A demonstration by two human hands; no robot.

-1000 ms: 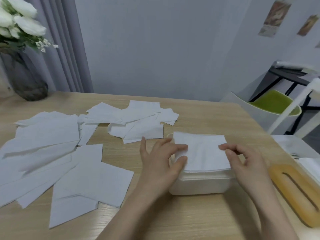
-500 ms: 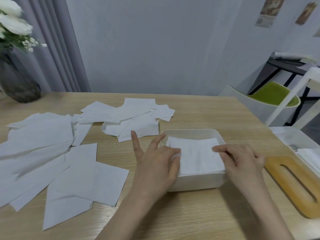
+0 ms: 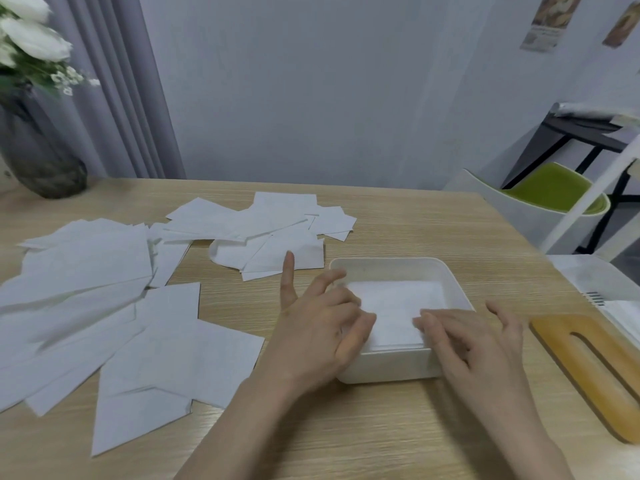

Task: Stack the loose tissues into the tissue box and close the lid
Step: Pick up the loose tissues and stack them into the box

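The stacked tissues (image 3: 394, 306) were pressed flat inside the tissue box (image 3: 388, 370) by the left hand (image 3: 322, 327) and right hand (image 3: 474, 337), fingers relaxed, nothing gripped; loose tissues (image 3: 114, 306) lay left on the counter (image 3: 346, 431), the wooden lid (image 3: 595, 375) right.

tissue box (image 3: 388, 367): white, rectangular with rounded corners, open-topped, upright on the worktop at 5 o'clock of the frame centre. holds a flat white tissue stack (image 3: 391, 313) lying below the rim.

loose tissues (image 3: 145, 323): many white sheets, flat and overlapping, scattered on the worktop at 9 o'clock of the box; a second cluster (image 3: 270, 230) at 11 o'clock of the box, near its far left corner.

lid (image 3: 592, 372): amber wood-toned, oblong, one long rounded slot, off the box, lying flat at 3 o'clock of it, apart from it.
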